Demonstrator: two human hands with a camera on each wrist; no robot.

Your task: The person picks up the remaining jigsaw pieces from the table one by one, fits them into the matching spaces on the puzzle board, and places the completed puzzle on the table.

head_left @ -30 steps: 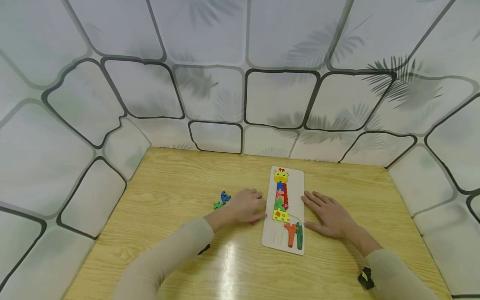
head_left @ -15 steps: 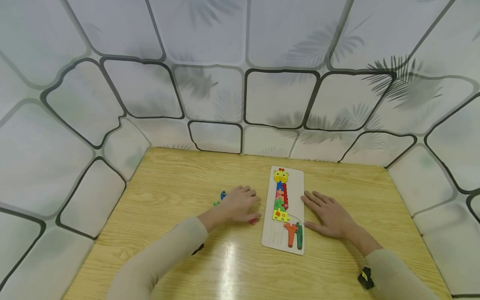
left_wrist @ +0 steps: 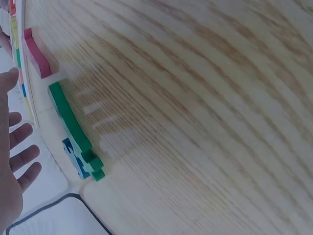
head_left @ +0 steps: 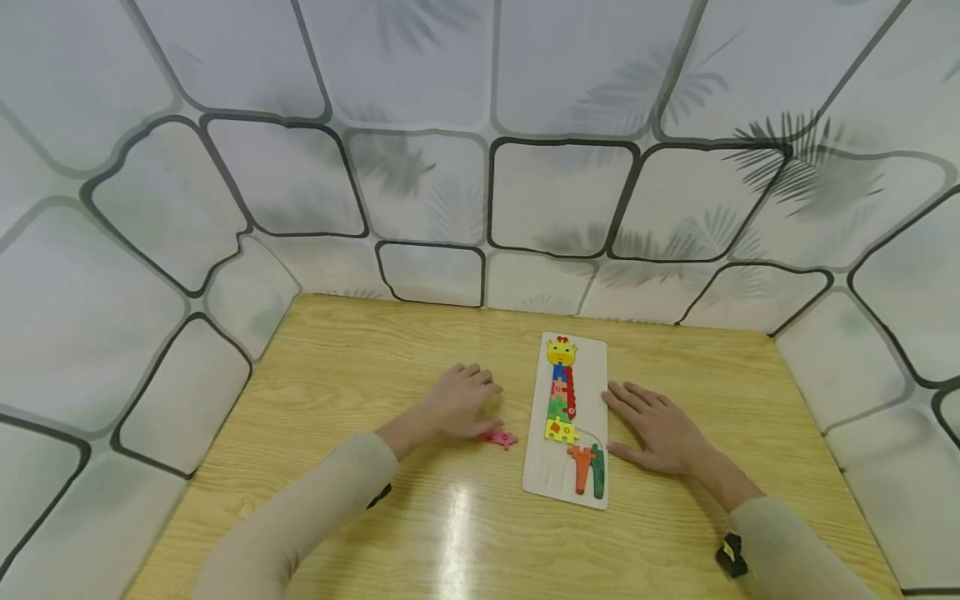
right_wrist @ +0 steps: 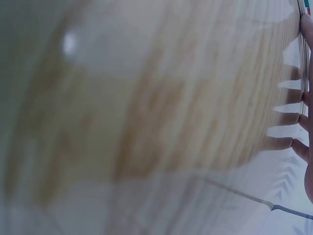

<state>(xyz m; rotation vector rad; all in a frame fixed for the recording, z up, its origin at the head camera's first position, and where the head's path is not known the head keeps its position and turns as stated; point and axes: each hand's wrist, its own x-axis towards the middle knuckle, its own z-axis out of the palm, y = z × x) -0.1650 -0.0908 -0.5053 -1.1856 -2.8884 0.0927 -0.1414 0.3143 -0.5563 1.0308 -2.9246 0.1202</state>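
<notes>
My left hand hovers over the table left of the puzzle board, its fingers loosely spread and holding nothing. Beside its thumb lies a pink puzzle piece. In the left wrist view, a green puzzle piece and a blue puzzle piece lie close together near the fingers; the hand hides both from the head view. My right hand rests flat at the right edge of the pale giraffe puzzle board, fingertips touching it. The board holds a yellow head, coloured neck and body pieces, and orange and green leg pieces.
The wooden table meets a patterned fabric wall at its back and sides. Glare lies on the tabletop near the front. A small black device sits by the right sleeve.
My left hand has drawn left, away from the board, now covering the blue and green pieces. The pink piece beneath it has come into view beside the thumb. My right hand stays put.
</notes>
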